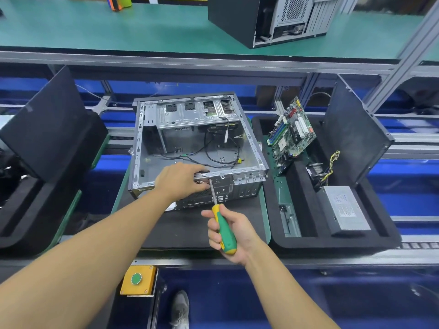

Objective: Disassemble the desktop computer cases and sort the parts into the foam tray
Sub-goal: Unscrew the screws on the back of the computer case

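An open grey computer case [190, 138] lies on its side on a dark mat, loose cables inside. My left hand [180, 180] grips the case's near rear edge, fingers curled over the rim. My right hand [229, 236] holds a green and yellow screwdriver [224, 230], its tip against the case's rear panel beside my left fingers. To the right, the black foam tray [308, 243] holds a green motherboard [292, 131] leaning upright, a grey power supply [344, 210] and a cooler with wires [320, 172].
A black side panel [354, 136] leans in the foam tray's right slot. Another black foam tray with a panel [47, 129] stands at the left. A second computer case [268, 17] sits on the green upper shelf. A yellow button box [137, 280] hangs below the bench.
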`<state>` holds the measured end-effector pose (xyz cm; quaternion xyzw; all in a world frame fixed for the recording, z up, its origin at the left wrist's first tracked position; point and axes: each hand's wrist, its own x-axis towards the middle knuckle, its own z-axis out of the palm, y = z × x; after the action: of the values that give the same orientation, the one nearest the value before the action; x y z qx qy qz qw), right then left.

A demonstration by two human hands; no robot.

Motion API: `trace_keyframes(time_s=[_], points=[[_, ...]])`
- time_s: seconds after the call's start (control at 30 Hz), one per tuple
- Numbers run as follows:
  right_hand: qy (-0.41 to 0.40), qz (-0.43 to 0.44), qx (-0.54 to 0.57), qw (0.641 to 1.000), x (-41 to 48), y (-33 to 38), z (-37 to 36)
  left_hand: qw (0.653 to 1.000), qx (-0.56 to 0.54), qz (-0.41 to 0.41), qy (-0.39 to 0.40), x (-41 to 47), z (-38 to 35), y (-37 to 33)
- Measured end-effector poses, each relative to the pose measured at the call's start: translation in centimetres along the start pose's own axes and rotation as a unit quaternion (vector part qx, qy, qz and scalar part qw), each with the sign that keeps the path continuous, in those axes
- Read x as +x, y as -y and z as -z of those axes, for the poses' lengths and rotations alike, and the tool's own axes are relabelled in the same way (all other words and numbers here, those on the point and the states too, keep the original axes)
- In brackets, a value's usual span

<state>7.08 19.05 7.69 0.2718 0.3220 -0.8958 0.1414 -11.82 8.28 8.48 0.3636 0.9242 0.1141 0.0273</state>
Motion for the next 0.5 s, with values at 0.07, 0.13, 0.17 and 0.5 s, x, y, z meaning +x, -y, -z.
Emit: trace_keyframes(time_s=[0.07,0.13,0.17,0.5], points=[[-0.043,0.011,-0.066,0.997,-0.5,0.6,-0.3,1.0,0.003,0.002,0.003,0.1,0.1,-0.1],[-0.124,0.047,-0.176,0.975,-0.7,0.6,-1.5,1.0,0.004,0.006,0.002,0.0,0.2,-0.2],[-0.181,0.07,-0.266,0.944,-0.7,0.5,-2.4,1.0,0.002,0.008,-0.003,0.0,0.2,-0.2],[-0.279,0.12,-0.615,0.728,-0.7,0.0,-3.6,0.983,-0.048,-0.103,-0.146,-2.8,0.5,-1.0]])
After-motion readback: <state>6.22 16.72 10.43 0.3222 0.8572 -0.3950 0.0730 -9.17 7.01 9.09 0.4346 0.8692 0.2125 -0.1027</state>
